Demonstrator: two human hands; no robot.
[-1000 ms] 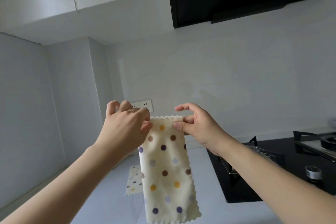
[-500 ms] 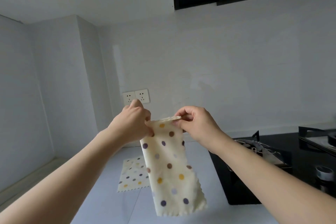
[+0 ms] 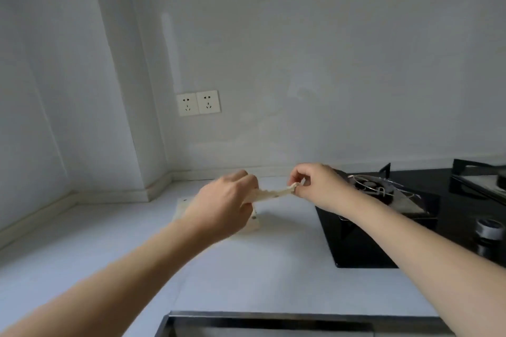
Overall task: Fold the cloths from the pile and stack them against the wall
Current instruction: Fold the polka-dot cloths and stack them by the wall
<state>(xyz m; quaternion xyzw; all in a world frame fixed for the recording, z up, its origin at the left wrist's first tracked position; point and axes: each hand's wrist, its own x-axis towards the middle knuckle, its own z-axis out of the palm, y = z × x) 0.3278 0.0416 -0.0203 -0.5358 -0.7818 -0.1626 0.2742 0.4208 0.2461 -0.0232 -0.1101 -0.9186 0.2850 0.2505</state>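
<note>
A cream cloth with coloured dots is stretched nearly edge-on between my hands, low over the white counter. My left hand grips its left end with curled fingers. My right hand pinches its right end between thumb and fingers. Another dotted cloth lies flat on the counter near the back wall, mostly hidden under my left hand and wrist; a corner of cloth shows below my left hand.
A black gas hob with wire pan supports takes up the counter's right side, with a knob at its front. Two wall sockets sit above the counter. A sink edge runs along the bottom.
Both hands have dropped from chest height toward the counter, carrying the cloth down. The cloth no longer hangs long; it now lies almost level between the hands over the flat cloth.
</note>
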